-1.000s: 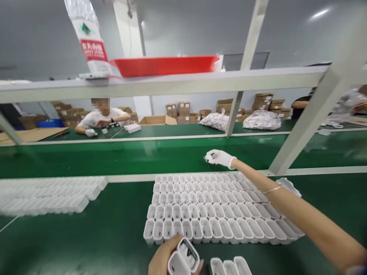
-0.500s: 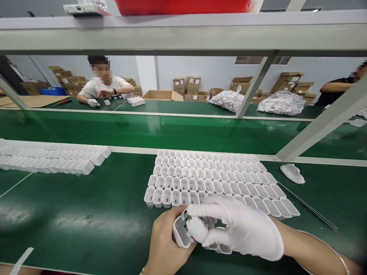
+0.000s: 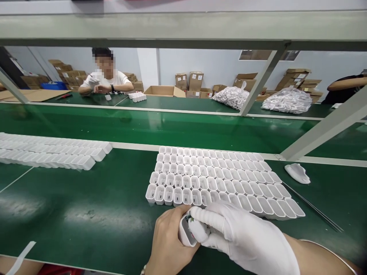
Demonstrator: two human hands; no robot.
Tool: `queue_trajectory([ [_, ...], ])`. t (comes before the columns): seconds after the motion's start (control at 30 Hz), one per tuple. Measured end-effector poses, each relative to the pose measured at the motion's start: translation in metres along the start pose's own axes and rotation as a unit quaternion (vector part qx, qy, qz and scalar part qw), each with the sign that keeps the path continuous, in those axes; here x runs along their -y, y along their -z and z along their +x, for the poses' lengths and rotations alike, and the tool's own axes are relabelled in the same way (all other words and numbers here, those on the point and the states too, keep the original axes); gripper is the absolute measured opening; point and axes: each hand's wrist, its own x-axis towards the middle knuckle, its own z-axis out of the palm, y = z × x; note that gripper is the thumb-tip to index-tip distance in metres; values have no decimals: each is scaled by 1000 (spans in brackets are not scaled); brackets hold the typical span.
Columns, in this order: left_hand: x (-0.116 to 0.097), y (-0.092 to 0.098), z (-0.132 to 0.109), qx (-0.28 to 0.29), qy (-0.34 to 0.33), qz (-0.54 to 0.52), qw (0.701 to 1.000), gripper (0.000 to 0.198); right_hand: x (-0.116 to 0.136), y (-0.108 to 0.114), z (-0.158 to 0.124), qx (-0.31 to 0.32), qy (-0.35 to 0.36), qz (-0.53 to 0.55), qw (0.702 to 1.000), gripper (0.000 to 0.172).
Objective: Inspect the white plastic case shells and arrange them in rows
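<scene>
My bare left hand (image 3: 169, 240) is wrapped around a white plastic case (image 3: 184, 232), tilted with its open end toward the right. My right hand (image 3: 229, 233), in a white glove, pinches a small circuit board with a rounded white part (image 3: 198, 230) at that opening. The board sits partly inside the case; my gloved fingers cover much of it. Just beyond both hands stand several rows of white open-topped cases (image 3: 177, 195) on the green table, some showing a dark slot inside.
More white cases (image 3: 86, 162) lie in rows at the left. A crumpled white glove (image 3: 297, 173) and thin metal rods (image 3: 314, 208) lie at the right. A slanted metal post (image 3: 323, 126) rises from the table's back edge. Across the green belt (image 3: 129, 124) sits a co-worker (image 3: 106, 78).
The board with its white part has gone a little deeper into the case, and my right hand has closed in on it. The co-worker's gloved hand has risen. The camera view has shifted slightly.
</scene>
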Motion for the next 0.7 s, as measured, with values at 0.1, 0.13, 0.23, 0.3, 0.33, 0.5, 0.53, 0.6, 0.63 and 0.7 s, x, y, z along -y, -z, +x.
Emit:
queue_trajectory([
  [0.1,1,-2,-1,5,-1,7,1000,44,5,-2,-1,-21,9,-2,1000,22],
  [0.13,2,-2,-2,5,-3,9,1000,45,6,-3,-2,-24,11,-3,1000,22],
  [0.23,1,-2,-1,4,-4,5,1000,41,4,-4,-5,-26,2,-35,999,22],
  [0.3,0,-3,0,2,-2,-1,1000,38,1,-5,-7,-10,-7,-41,999,22],
  [0.33,-1,-3,1,0,-3,-2,1000,37,-1,-6,-7,-3,-11,-41,999,21],
  [0.5,-3,-3,3,-15,-14,6,1000,38,-5,-9,-5,-19,-5,-92,996,14],
  [0.53,-3,-3,3,-16,-14,7,1000,38,-4,-9,-4,-25,-1,-97,995,13],
  [0.6,-2,-3,3,-13,-10,12,1000,40,-2,-9,-2,-30,11,-85,996,15],
  [0.63,-2,-2,3,-9,-8,14,1000,40,0,-8,-1,-33,17,-75,997,16],
  [0.7,-2,-2,2,0,-2,14,1000,39,2,-7,0,-41,23,-54,997,16],
])
